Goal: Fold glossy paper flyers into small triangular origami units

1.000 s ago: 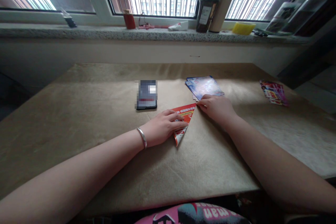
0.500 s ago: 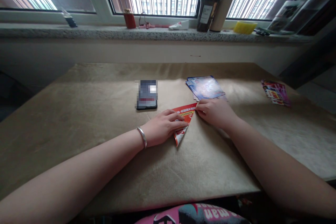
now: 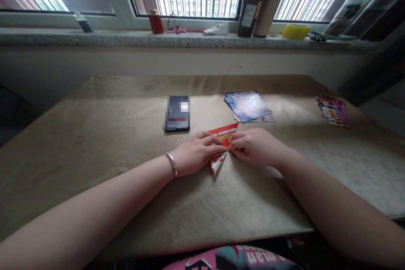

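A red and white printed leaflet (image 3: 222,140), folded into a triangle, lies on the tan table (image 3: 126,143) in front of me. My left hand (image 3: 198,153), a silver bracelet on its wrist, rests flat on the leaflet's left part with fingers stretched along it. My right hand (image 3: 257,147) has its fingers curled and its fingertips pressed on the slanted folded edge, about halfway down. The two hands nearly touch over the paper.
A dark phone (image 3: 177,113) lies just beyond my left hand. A small stack of bluish leaflets (image 3: 248,105) sits behind my right hand, and a pink leaflet (image 3: 333,110) lies far right. The windowsill (image 3: 126,40) carries jars, a red cup and a yellow sponge.
My right hand has slid from the leaflet's top corner down along the slanted edge toward my left hand. The left hand has stayed in place on the paper.
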The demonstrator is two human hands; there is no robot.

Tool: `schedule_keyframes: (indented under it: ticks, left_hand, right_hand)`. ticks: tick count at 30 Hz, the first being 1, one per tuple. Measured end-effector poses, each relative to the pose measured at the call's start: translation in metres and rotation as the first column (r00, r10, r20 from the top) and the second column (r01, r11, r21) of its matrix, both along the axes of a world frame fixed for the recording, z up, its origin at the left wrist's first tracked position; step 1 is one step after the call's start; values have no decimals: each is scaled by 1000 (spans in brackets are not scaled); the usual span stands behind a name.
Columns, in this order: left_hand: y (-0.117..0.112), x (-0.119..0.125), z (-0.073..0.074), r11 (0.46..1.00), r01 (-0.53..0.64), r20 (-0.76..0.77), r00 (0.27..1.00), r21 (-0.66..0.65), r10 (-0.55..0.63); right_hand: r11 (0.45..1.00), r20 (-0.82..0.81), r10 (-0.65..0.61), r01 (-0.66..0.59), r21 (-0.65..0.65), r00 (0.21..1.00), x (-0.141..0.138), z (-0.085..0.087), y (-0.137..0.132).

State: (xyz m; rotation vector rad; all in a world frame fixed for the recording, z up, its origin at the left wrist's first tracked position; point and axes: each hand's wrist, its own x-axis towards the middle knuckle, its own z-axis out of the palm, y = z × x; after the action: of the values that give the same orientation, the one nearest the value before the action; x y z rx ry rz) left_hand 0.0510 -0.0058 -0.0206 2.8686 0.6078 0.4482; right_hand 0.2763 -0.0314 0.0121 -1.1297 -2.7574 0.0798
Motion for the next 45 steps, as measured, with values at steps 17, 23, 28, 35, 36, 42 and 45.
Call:
schedule_keyframes:
  ticks: [17, 23, 28, 35, 36, 42, 45]
  left_hand:
    - [1, -1, 2, 999, 11, 55, 998, -32, -9]
    - [-2, -4, 6, 999, -36, -3, 999, -20, 35]
    - [-7, -5, 11, 1000, 15, -18, 1000, -12, -15]
    - [-15, -7, 16, 989, 138, -34, 990, 45, -137]
    - [-15, -7, 17, 987, 148, -40, 989, 57, -146]
    - [-12, -11, 16, 977, 65, -8, 998, 204, -65]
    - [-4, -14, 12, 969, -15, 20, 1000, 248, 11]
  right_hand:
    - [1000, -201, 10, -14, -20, 980, 1, -11, 13]
    - [999, -205, -33, 33, -4, 978, 7, -20, 19]
    - [988, -120, -148, 151, 20, 982, 8, -24, 19]
    - [961, -16, -239, 239, 140, 971, 4, -17, 19]
    - [953, -4, -263, 260, 157, 965, 3, -16, 19]
    - [914, 36, -355, 339, 224, 934, 0, -11, 14]
    - [909, 44, -359, 339, 243, 932, 1, -11, 14]
